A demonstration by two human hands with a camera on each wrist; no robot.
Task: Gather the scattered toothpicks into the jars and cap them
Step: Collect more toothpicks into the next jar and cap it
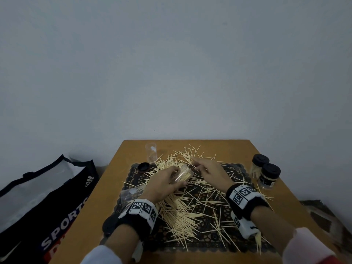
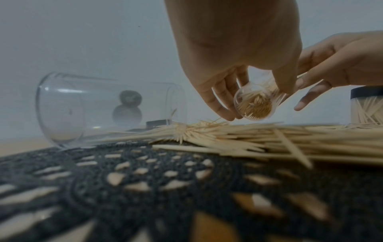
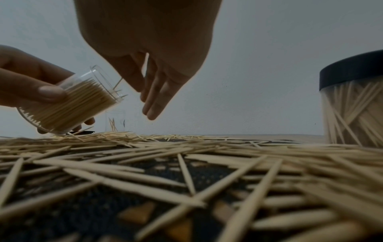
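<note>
a wooden table (image 1: 238,149) carries a dark lace mat (image 1: 228,242) strewn with scattered toothpicks (image 1: 182,212), with two black-capped jars (image 1: 266,173) standing full at its right edge, an empty uncapped jar (image 1: 151,155) upright at the far left beside a loose black cap (image 1: 143,167), and another empty jar (image 2: 107,108) lying on its side near the left wrist. the left hand (image 1: 163,184) grips a tilted, nearly full clear jar (image 3: 70,101) just above the pile. the right hand (image 1: 211,171) hovers beside its mouth, pinching a single toothpick (image 3: 146,65) between thumb and fingers.
</note>
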